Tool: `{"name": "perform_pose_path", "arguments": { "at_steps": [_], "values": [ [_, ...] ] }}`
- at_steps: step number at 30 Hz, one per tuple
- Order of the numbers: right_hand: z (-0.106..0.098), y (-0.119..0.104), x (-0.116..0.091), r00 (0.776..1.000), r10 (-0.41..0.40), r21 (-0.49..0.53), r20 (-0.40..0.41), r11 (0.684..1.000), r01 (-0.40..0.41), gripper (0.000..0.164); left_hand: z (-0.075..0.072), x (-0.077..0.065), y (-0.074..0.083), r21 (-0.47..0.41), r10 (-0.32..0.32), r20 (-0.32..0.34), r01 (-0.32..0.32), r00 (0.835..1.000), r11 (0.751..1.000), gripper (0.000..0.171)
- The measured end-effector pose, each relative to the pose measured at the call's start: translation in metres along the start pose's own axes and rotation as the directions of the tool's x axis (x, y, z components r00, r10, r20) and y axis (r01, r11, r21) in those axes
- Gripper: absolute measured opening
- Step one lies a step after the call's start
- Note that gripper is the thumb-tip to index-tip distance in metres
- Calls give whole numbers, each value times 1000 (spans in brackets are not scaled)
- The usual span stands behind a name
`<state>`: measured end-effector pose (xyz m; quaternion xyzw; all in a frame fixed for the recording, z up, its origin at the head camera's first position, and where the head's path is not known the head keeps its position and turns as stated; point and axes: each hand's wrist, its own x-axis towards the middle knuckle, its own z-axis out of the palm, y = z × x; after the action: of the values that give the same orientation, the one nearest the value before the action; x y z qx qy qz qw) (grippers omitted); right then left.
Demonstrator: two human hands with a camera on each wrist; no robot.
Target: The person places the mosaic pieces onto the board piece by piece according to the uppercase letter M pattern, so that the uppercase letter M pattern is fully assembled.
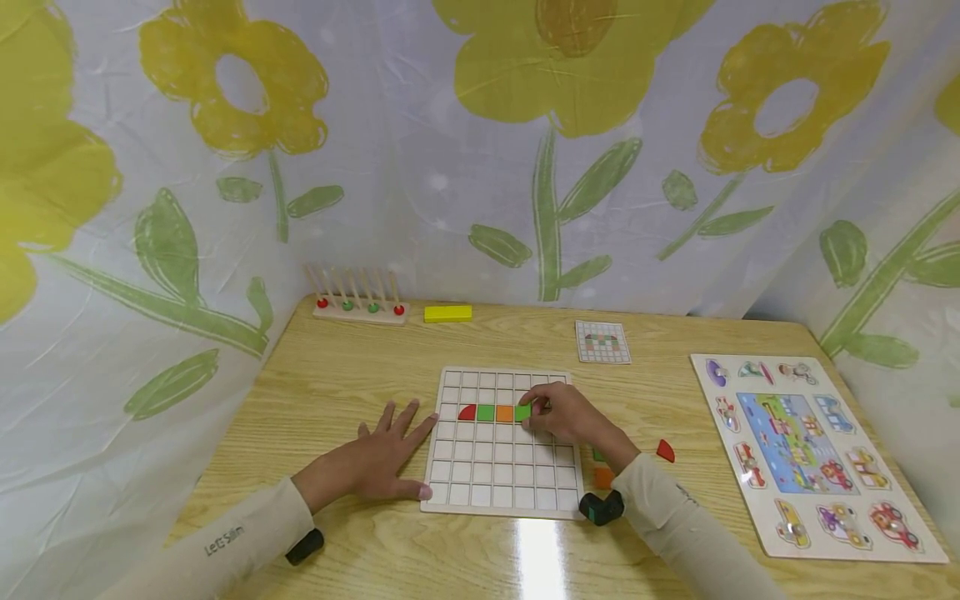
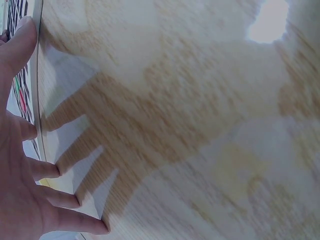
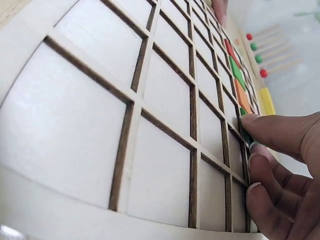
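A white grid board (image 1: 504, 477) with wooden dividers lies on the table. One row holds a red quarter-round tile (image 1: 468, 412), a green square tile (image 1: 486, 413) and an orange square tile (image 1: 505, 413), side by side. Just right of the orange one, my right hand (image 1: 564, 412) pinches another green tile (image 1: 522, 412) at its cell. In the right wrist view the thumb lies on that green tile (image 3: 244, 116), the other fingers curled beneath. My left hand (image 1: 378, 462) is spread on the table at the board's left edge, its thumb touching the lower left corner.
Right of the board lie an orange block (image 1: 603, 477), partly under my right wrist, and a red quarter-round tile (image 1: 666, 451). Behind are a pattern card (image 1: 603, 342), a yellow block (image 1: 447, 313) and a peg stand (image 1: 360, 312). A vehicle puzzle board (image 1: 817, 458) lies far right.
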<state>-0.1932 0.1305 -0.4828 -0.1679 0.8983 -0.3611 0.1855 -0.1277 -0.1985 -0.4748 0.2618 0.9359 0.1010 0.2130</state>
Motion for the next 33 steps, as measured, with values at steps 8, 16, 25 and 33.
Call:
{"name": "perform_pose_path", "arguments": {
  "at_steps": [8, 16, 25, 33],
  "values": [
    [-1, -1, -1, 1000, 7, -10, -7, 1000, -7, 22, 0, -1, 0, 5, 3, 3, -3, 1000, 1000, 109],
    [-2, -3, -1, 1000, 27, -34, -4, 999, -27, 22, 0, -1, 0, 9, 4, 3, -4, 1000, 1000, 109],
    [-1, -3, -1, 1000, 18, -42, -10, 999, -18, 21, 0, -1, 0, -10, 6, 8, -6, 1000, 1000, 108],
    [-1, -3, -2, 999, 33, -54, -8, 998, -33, 20, -1, -1, 0, -2, 0, 6, 0, 1000, 1000, 109]
  ]
}}
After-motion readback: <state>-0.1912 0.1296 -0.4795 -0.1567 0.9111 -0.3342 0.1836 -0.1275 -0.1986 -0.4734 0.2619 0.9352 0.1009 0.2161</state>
